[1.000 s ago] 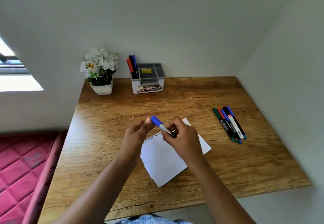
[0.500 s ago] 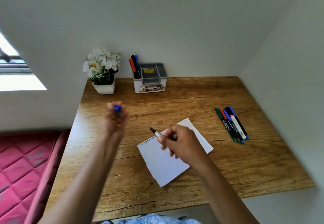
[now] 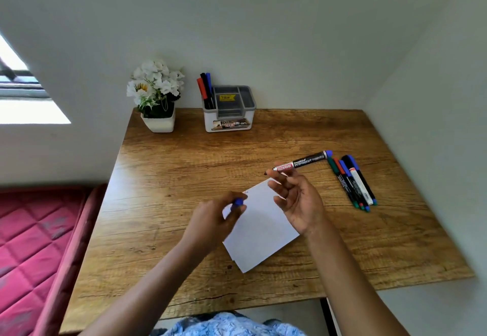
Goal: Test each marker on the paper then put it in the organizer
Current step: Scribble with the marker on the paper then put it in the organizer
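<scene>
A white sheet of paper (image 3: 261, 227) lies on the wooden desk (image 3: 184, 172), with faint marks near its top left corner. My right hand (image 3: 295, 198) pinches an uncapped black marker (image 3: 303, 163) with a blue end near its tip and holds it above the paper's far corner, with the tip pointing left. My left hand (image 3: 213, 217) grips the blue cap (image 3: 238, 202) over the paper's left edge. The white and grey organizer (image 3: 228, 110) stands at the back with three markers (image 3: 205, 89) in its left compartment.
Several capped markers (image 3: 353, 181) lie in a row on the desk's right side. A white pot of flowers (image 3: 156, 98) stands left of the organizer. Walls close the back and right. A pink mattress (image 3: 34, 243) lies left of the desk.
My left hand pulled the blue cap off, swung out left, then came back over the paper. My right hand lifted the uncapped marker up and to the right.
</scene>
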